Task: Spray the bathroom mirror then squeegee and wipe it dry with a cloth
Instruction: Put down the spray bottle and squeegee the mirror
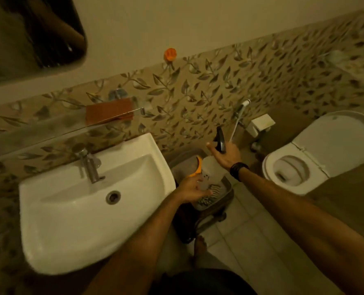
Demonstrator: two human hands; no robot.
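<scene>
Both arms reach forward between the sink and the toilet. The right hand, a dark band at its wrist, grips a black spray trigger head. The left hand curls loosely, fingers spread, against a pale translucent bottle beside something yellow; how firmly it holds is hard to tell. The mirror hangs upper left, cut off by the frame, and an orange cloth lies on the glass shelf.
</scene>
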